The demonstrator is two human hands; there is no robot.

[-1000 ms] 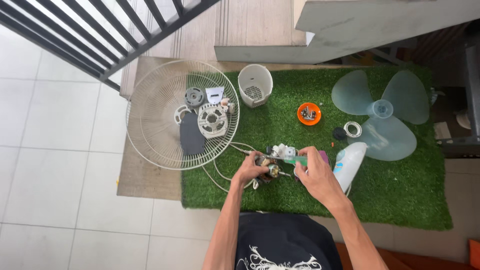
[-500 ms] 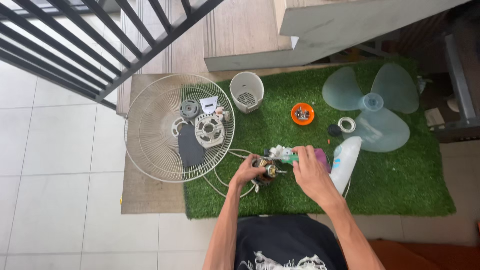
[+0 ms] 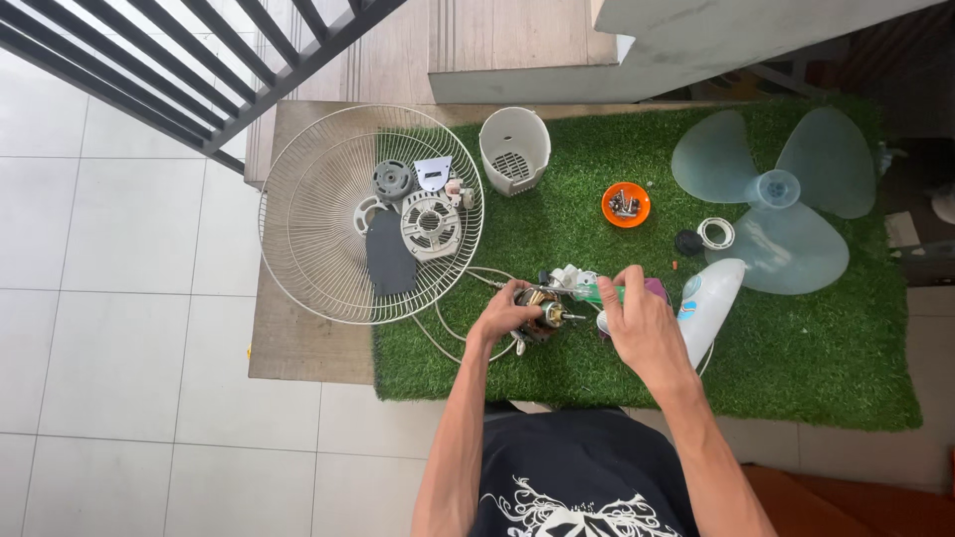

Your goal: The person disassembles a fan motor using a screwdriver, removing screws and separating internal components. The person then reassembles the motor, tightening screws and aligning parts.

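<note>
Head view: left hand (image 3: 505,316) closed around motor (image 3: 545,314) on green mat (image 3: 796,358). Right hand (image 3: 637,323) beside it, fingers pinching green-handled tool (image 3: 597,292) pointed at motor. White housing (image 3: 708,300) just right. Farther: wire guard (image 3: 298,214) holding parts, orange dish (image 3: 627,204), fan blade (image 3: 776,194), white cup (image 3: 514,149).

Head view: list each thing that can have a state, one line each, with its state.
Left hand: closed on the fan motor.
Fan motor: bare, out of its housing, shaft pointing right.
Right hand: gripping a green-handled tool.
Wire guard: lying flat, holding loose parts.
Fan blade: detached, lying on the grass mat.
Orange bowl: upright, holding small hardware.
White motor cover: removed, open end up.
</note>
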